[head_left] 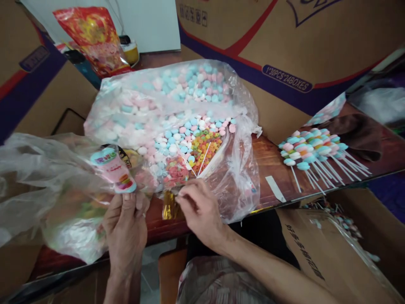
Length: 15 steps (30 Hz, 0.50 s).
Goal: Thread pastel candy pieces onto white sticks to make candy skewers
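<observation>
My left hand (128, 215) is closed around the lower end of a bagged marshmallow pop (114, 171), held upright. Its clear wrapper has a pink printed label, with blue and colored sweets showing at the ends. My right hand (202, 211) pinches at the edge of a small bundle of gold twist ties (170, 205) by the table's front edge. Just beyond that hand lie ring-shaped gummies (207, 145), red gummies (177, 171) and white sticks (204, 159). Behind them, a large clear bag (152, 105) spills pink, blue and white marshmallows.
Several marshmallow pops (313, 145) on white sticks are piled at the right of the table (272, 156), near a white strip (275, 189). Big cardboard boxes (240, 25) stand behind. Clear plastic bags (57, 177) cover the left side. An open carton (335, 249) sits below right.
</observation>
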Motion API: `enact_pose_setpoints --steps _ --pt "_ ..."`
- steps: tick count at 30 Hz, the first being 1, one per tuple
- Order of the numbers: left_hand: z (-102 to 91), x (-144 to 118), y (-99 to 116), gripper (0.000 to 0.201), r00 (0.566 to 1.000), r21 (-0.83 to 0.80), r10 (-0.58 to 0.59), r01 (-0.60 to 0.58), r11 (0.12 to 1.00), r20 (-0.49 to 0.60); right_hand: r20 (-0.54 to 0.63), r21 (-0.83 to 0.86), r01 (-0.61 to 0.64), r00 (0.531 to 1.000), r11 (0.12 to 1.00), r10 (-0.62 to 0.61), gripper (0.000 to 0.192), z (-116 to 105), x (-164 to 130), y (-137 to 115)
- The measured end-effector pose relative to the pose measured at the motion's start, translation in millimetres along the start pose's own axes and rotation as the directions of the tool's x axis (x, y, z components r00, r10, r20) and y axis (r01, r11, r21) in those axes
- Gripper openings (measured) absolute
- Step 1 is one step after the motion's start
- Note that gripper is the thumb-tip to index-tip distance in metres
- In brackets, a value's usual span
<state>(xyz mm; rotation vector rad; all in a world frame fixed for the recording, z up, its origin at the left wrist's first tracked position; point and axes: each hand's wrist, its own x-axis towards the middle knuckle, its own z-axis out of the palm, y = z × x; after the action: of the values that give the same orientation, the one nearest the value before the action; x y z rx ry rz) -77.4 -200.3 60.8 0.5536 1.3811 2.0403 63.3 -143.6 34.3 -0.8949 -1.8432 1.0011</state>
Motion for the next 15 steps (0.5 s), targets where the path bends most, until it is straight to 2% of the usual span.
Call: enact_pose_setpoints --steps 2,4,7,9,12,15 --pt "8.6 0 -4 0.024 1.0 0.045 0.018 -0.019 0.999 0.014 -0.154 0.03 -0.05 0.987 0.998 0.054 0.009 -20 4 5" --pt "17.0 -3 -12 0.023 1.0 0.15 0.014 -0.016 0.989 0.021 -0.221 0.019 -0.108 0.969 0.994 0.109 0.007 -38 5 14" --pt "29.9 -11 -30 0.026 0.996 0.327 -0.036 0.006 0.945 0.087 -0.143 -0.048 -0.204 0.97 0.978 0.196 0.016 -58 1 30" --pt "38.4 -14 -44 0.028 0.987 0.442 -0.018 -0.054 0.895 0.157 -0.06 -0.076 -0.277 0.96 0.958 0.273 0.027 -66 -2 39" --pt "50.3 -11 -62 0.027 0.962 0.649 0.119 -0.254 0.717 0.246 0.006 -0.041 -0.387 0.922 0.921 0.387 0.035 -71 -2 51" --pt "59.6 -4 -76 0.022 0.923 0.794 0.197 -0.386 0.47 0.332 0.067 0.015 -0.445 0.894 0.896 0.443 0.021 -72 4 61"
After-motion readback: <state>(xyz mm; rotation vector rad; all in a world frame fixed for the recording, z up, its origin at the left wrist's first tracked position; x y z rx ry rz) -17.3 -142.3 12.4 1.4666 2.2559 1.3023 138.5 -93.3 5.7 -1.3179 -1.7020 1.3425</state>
